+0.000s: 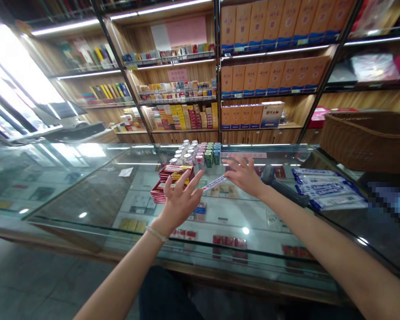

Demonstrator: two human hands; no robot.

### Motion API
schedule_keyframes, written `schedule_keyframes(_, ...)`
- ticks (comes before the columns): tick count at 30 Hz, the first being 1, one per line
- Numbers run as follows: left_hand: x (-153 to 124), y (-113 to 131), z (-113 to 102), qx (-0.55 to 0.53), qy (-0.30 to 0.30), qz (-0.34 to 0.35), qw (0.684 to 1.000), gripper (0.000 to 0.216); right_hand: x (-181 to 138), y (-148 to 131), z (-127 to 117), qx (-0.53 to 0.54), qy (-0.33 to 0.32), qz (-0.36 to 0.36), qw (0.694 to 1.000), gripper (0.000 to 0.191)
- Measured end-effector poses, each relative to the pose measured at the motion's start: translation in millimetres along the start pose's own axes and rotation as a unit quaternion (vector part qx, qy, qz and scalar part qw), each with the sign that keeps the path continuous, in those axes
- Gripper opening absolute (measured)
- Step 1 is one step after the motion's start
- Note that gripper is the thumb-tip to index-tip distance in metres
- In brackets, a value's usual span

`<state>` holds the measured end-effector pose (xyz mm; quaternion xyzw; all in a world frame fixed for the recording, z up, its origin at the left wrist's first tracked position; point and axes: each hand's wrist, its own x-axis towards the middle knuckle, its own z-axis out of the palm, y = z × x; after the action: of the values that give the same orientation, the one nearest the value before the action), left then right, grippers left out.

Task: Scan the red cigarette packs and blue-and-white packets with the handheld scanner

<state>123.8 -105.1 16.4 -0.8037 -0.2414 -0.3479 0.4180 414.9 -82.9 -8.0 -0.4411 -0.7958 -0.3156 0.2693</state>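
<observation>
My left hand [180, 198] is raised above the glass counter [96, 191] with fingers spread, and its fingertips touch one end of a thin white and blue packet [214, 183]. My right hand [243, 175] pinches the packet's other end, its remaining fingers stretched out. The packet hangs level between both hands. Just behind my left hand lies a stack of red flat cartons [168, 180]. Beyond them stands a cluster of small bottles and cans [196, 155].
A black handheld scanner [282, 186] lies right of my right hand, with several white and blue packets [326, 189] further right. A wicker basket [366, 138] stands at the counter's far right. Stocked wooden shelves [220, 89] rise behind the counter.
</observation>
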Motion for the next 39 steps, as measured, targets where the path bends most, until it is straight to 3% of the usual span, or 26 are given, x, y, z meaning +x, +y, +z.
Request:
schedule_keyframes(13,-18.9,5.7,-11.2,-0.040,-0.087,-0.043,0.994,0.012,23.8,-21.3,40.3,0.037,-0.115,-0.048,0.992,0.023)
schedule_keyframes(22,-27.1,10.2,-10.1,-0.047,-0.152,-0.100,0.982,0.003,30.3,-21.7,52.3,0.053,-0.146,-0.015,0.988,0.025)
schedule_keyframes(27,-34.1,13.3,-8.8,-0.058,-0.160,-0.131,0.977,0.003,28.8,-21.8,52.7,0.081,-0.197,0.017,0.977,0.036)
schedule_keyframes(34,-35.7,14.3,-13.6,-0.060,-0.201,-0.146,0.967,0.012,31.2,-25.8,52.5,0.122,-0.243,0.065,0.960,0.043)
schedule_keyframes(39,-36.1,15.3,-13.8,-0.082,-0.199,-0.170,0.962,0.018,36.4,-29.5,58.8,0.131,-0.249,0.077,0.956,0.049)
